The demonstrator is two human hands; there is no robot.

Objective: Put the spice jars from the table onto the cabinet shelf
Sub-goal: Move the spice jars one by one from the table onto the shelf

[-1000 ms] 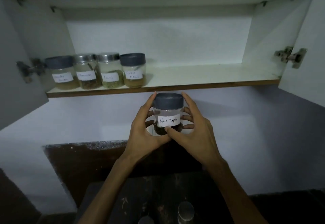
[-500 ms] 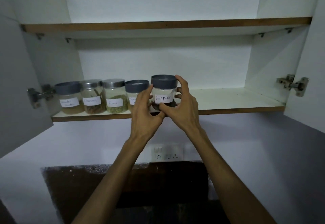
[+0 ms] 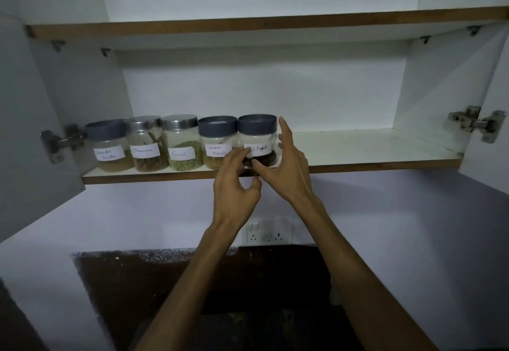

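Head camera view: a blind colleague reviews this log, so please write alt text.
Both hands, left hand and right hand, touch the Black Pepper jar standing on the cabinet shelf, rightmost in a row of five labelled spice jars.

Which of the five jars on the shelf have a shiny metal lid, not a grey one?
Two: the Cinnamon jar and the Fennel jar, second and third from the left. The other three, including the Black Pepper jar at the hands, have grey lids.
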